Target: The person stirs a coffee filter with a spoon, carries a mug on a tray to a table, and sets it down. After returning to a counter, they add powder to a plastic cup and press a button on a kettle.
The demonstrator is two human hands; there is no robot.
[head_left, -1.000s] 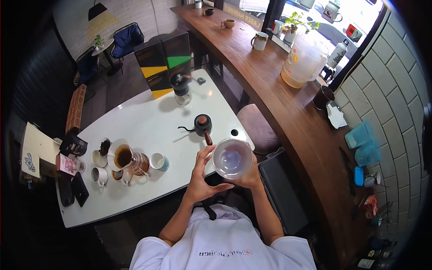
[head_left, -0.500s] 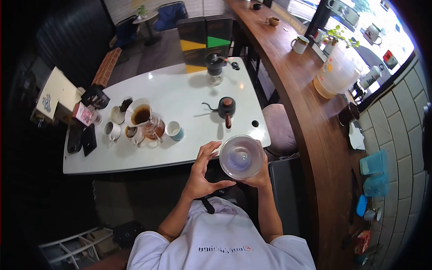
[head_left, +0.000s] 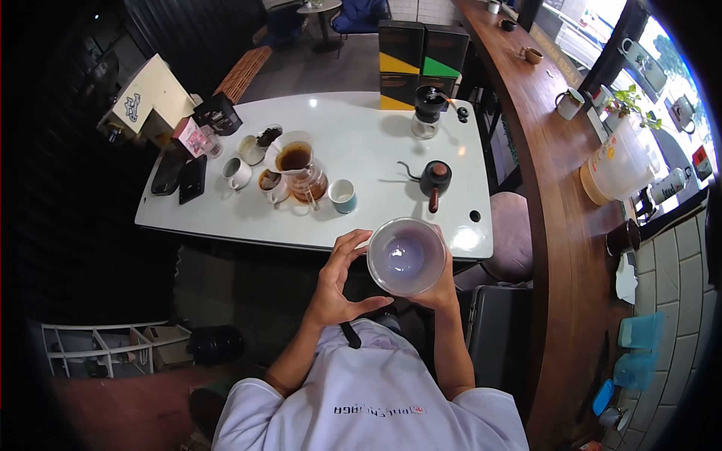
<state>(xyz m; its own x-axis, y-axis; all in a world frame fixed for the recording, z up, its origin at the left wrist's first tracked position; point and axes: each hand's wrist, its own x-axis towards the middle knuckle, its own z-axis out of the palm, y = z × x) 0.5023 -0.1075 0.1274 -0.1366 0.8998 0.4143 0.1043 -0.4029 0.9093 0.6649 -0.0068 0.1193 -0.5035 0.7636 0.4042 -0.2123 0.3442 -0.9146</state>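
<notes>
My right hand (head_left: pixel 441 289) is wrapped around the right side of a clear plastic cup (head_left: pixel 407 257), which is held above my lap, its round mouth facing up at me. Curved open at the cup's left side is my left hand (head_left: pixel 338 286), thumb and fingers apart, fingertips close to the rim. Beyond the cup, on the white table (head_left: pixel 361 229), stands a black gooseneck kettle (head_left: pixel 436 179) with a wooden handle. To its left are a blue and white cup (head_left: pixel 343 196) and a glass coffee maker (head_left: pixel 307 184) with a paper filter of dark coffee (head_left: pixel 293 157).
A hand coffee grinder (head_left: pixel 427 113) stands by black boxes (head_left: pixel 423 56) at the table's far side. White mugs (head_left: pixel 237 174), a phone (head_left: pixel 192 180) and a cream machine (head_left: pixel 147 98) are at left. A wooden counter (head_left: pixel 560 248) with a large plastic jug (head_left: pixel 617 165) runs along my right.
The view has turned left, so the table and counter sit farther right in it. The cup remains in my right hand, and my left hand stays open beside it.
</notes>
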